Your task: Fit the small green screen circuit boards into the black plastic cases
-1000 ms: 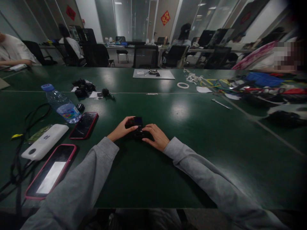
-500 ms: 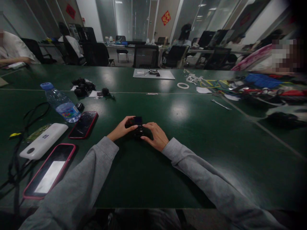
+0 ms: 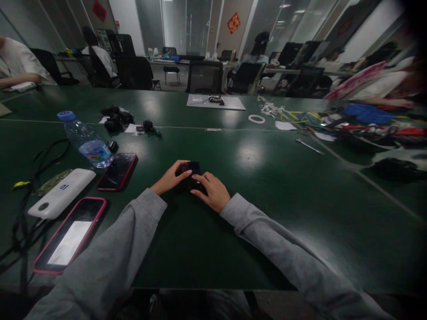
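A small black device with a square dark screen [image 3: 194, 167] stands on the green table in front of me. My left hand [image 3: 171, 178] grips its left side, with the thumb lying across the front edge. From the right, my right hand [image 3: 212, 190] closes over the lower part of the device, forefinger and thumb against it. My fingers hide most of the body below the screen, so its exact kind cannot be made out.
Left of me are a phone in a red case [image 3: 117, 172], a pink-framed phone [image 3: 71, 235], a white power bank [image 3: 62, 194], a water bottle [image 3: 87, 141] and black cables. A wrench [image 3: 310, 146], a white ring [image 3: 256, 119] and tangled wires lie right. People sit around.
My right hand has shifted left, its fingers now covering more of the device's lower front. My left hand keeps its hold. The view has tilted slightly.
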The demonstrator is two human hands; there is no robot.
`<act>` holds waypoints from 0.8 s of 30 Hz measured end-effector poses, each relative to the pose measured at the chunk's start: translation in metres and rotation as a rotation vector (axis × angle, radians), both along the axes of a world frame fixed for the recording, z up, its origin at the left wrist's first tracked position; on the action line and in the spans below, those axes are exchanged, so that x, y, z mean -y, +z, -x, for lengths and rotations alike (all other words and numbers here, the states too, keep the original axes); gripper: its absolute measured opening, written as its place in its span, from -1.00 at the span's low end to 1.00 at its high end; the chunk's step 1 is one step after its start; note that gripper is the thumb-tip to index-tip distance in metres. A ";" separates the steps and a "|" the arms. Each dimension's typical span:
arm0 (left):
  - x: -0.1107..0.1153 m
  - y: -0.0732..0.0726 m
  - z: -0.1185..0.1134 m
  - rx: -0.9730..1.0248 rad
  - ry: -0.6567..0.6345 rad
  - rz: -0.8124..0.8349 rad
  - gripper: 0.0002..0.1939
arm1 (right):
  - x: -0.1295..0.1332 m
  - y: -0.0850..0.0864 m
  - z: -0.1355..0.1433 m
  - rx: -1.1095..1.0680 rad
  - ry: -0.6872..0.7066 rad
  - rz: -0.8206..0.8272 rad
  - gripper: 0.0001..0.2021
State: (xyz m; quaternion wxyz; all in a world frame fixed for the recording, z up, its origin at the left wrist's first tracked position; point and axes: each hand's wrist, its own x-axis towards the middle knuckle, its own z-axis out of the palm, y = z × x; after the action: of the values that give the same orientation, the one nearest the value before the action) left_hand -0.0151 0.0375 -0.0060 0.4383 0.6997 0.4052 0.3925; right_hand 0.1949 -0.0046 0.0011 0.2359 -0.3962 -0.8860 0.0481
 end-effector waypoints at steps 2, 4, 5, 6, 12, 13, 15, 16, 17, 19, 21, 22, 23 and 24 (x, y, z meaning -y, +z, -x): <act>-0.002 -0.003 0.000 0.004 0.008 -0.006 -0.49 | 0.000 0.000 0.000 0.005 0.006 -0.007 -0.51; -0.003 -0.006 0.001 0.010 0.011 -0.009 -0.49 | 0.000 0.000 0.001 0.005 0.007 -0.013 -0.51; -0.003 -0.006 0.001 0.016 0.010 -0.012 -0.50 | 0.000 0.000 0.001 0.004 0.007 -0.014 -0.51; -0.003 -0.006 0.001 0.018 0.007 -0.014 -0.50 | 0.000 0.000 0.001 0.003 0.007 -0.016 -0.51; 0.000 -0.001 0.001 -0.001 0.010 -0.016 -0.50 | -0.001 0.000 0.000 -0.003 0.007 -0.025 -0.53; 0.000 -0.001 0.001 -0.006 0.013 -0.016 -0.50 | -0.001 0.000 0.000 -0.004 0.008 -0.025 -0.53; 0.000 0.000 0.001 -0.016 0.010 -0.015 -0.50 | -0.001 0.000 0.000 -0.009 0.010 -0.024 -0.54; 0.000 0.000 0.001 -0.018 0.011 -0.017 -0.50 | 0.000 0.000 0.000 -0.013 0.011 -0.024 -0.55; 0.000 0.000 0.001 -0.018 0.010 -0.018 -0.51 | 0.000 0.000 0.000 -0.016 0.011 -0.025 -0.55; 0.000 0.000 0.001 -0.015 0.007 -0.017 -0.51 | 0.000 0.001 0.000 -0.024 0.009 -0.024 -0.56; -0.001 -0.001 0.001 -0.012 0.003 -0.018 -0.52 | 0.000 0.001 0.000 -0.033 0.013 -0.021 -0.57; -0.001 -0.001 0.002 -0.012 0.001 -0.018 -0.53 | 0.000 0.000 0.000 -0.044 0.018 -0.016 -0.57; -0.001 -0.001 0.002 -0.011 0.001 -0.021 -0.53 | -0.001 -0.001 -0.001 -0.063 0.021 -0.012 -0.57; -0.001 -0.001 0.001 -0.009 0.004 -0.026 -0.54 | -0.001 -0.002 -0.001 -0.090 0.019 -0.008 -0.56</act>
State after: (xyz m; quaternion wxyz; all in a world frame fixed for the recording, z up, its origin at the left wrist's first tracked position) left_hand -0.0165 0.0384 -0.0071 0.4266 0.7063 0.4035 0.3955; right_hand 0.1957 -0.0035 -0.0008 0.2767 -0.3843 -0.8784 0.0646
